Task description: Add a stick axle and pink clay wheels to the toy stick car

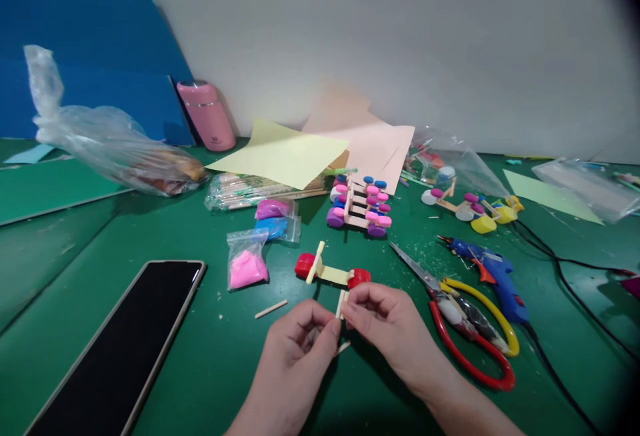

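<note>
My left hand [305,349] and my right hand [383,316] meet at the front middle, fingers pinched around short pale wooden sticks [341,304]. Fingertips cover part of the sticks, so how they are split between the hands is hard to see. Just beyond lies a small craft-stick piece [333,275] with a red wheel-like lump at each end and an upright stick at its left. One loose stick [271,309] rests left of my hands; another stick [343,349] shows partly beneath my fingers.
Scissors [450,309] and a blue glue gun [487,273] with its cord lie at right. A phone [120,349] is at left. Behind stand finished-looking wheeled pieces [360,206], clay bags [249,266], paper sheets [280,153], a pink bottle [207,116] and a plastic bag [115,149].
</note>
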Available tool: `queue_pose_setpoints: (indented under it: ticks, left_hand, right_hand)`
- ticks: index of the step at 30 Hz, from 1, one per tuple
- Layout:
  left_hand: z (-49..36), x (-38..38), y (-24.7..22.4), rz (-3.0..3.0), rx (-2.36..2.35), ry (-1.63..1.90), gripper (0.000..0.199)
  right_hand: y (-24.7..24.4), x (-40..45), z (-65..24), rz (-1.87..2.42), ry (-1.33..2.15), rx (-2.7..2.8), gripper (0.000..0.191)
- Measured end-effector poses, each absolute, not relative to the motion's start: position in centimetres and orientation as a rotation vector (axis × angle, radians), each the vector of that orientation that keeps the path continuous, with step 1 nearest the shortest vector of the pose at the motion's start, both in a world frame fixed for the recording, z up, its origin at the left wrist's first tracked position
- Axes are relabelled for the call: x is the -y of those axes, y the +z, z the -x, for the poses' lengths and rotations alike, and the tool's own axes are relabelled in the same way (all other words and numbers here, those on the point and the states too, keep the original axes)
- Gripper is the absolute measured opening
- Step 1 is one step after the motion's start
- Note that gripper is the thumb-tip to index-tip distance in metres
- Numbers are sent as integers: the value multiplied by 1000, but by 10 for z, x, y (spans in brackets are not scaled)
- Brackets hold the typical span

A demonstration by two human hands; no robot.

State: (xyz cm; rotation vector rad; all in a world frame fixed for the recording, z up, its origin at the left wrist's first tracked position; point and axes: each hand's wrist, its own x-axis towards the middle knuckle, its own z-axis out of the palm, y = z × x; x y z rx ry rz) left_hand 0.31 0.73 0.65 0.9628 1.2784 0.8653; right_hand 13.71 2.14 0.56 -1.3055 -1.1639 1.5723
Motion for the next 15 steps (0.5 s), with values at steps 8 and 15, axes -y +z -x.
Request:
queue_pose_setpoints:
  ticks: [8, 15]
  left_hand:
    - [-3, -6, 7, -930, -1287, 885, 20]
    - [-1, -6, 3, -828, -1186, 915, 18]
  right_hand:
    - [7, -21, -136, 1301, 1574, 1116, 17]
    - [5, -20, -141, 1200, 1617, 1033, 17]
